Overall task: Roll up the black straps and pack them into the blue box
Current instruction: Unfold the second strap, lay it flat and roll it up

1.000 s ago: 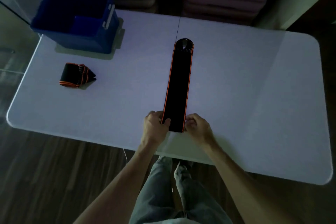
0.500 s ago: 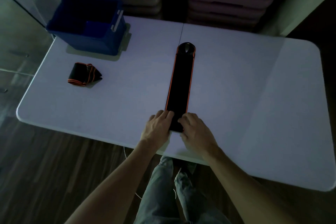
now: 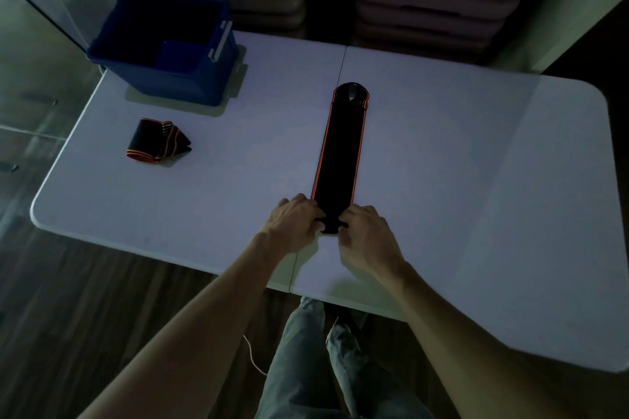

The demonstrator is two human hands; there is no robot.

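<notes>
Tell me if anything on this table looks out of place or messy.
Only the rolled strap left of centre: its coil has slipped sideways into a cone, layers fanning out, so it looks loosely wound. The flat strap lies straight, both hands gripping its near end. The blue box stands upright.

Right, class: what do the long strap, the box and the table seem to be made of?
Long strap: probably woven elastic fabric, matte black with orange edging; it lies limp and flat. Box: looks like moulded blue plastic, smooth-walled with a slight sheen. Table: likely plastic, pale and matte, with rounded corners and a centre seam.
</notes>
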